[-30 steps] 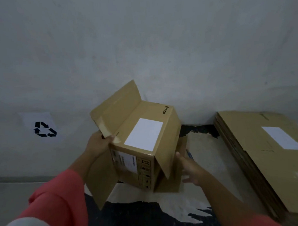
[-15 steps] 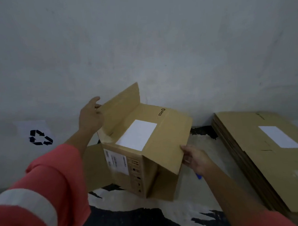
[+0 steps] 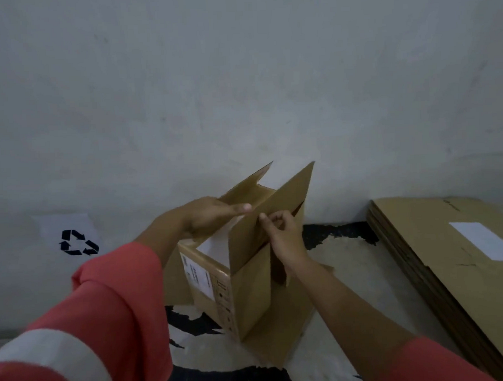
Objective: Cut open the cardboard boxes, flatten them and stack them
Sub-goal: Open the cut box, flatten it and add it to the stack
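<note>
**Item 1, cardboard box** (image 3: 249, 300). It stands on the floor (image 3: 348, 261) at the middle of my view, close to the foot of the wall (image 3: 240, 90), and is not yet flattened. A white label (image 3: 215, 245) lies on its top face. Loose lower flaps splay on the floor at 6 and 9 o'clock of the body.

**Item 2, top flaps.** The left flap (image 3: 244, 187) and right flap (image 3: 277, 209) are both raised toward 12 o'clock.

**Item 3, hands.** They are apart, one to each flap. The left hand (image 3: 211, 213) lies with straight fingers along the left flap and grips nothing. The right hand (image 3: 284, 235) pinches the right flap's edge between thumb and curled fingers.

**Item 4, stack of flattened boxes** (image 3: 449, 253). It sits at 3 o'clock, well apart from the box.

**Item 5, recycling sign** (image 3: 78, 242). It is on the wall at 9 o'clock.

**Hazards, as I judge them:**
- A pull on the pinched edge alone could lift or tip the light box rather than fold it.
- A sharp tug might tear the flap at its crease.
- If any seam is uncut, the body will resist collapsing and buckle unevenly.
- A skewed fold would sit badly on the stack.
</note>
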